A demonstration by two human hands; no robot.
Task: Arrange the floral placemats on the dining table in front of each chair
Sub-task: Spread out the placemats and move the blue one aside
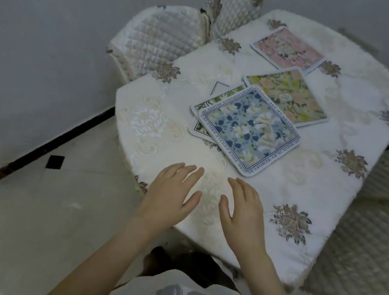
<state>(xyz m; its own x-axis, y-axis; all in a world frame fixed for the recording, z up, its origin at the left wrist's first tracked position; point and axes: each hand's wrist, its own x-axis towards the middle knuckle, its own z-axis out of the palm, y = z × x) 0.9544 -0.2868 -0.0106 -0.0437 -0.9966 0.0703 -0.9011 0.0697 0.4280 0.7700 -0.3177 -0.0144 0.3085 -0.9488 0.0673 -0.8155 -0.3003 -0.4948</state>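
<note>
Cream embroidered tablecloth (pixel 284 187) covers the dining table, with four floral placemats lying on it and both hands empty at the near edge.

Nearest, the left hand (pixel 171 192) and right hand (pixel 242 206) lie side by side, palms down and fingers spread, over the cloth and holding nothing. Just beyond them the blue-and-white floral square placemat (pixel 248 130) lies on top of a green-bordered placemat (pixel 200 129); behind these the yellow-and-peach floral placemat (pixel 290 96) lies angled, and the pink floral placemat (pixel 289 49) sits farthest. Two quilted white chair backs (pixel 159 39) stand at the table's far left.
</note>
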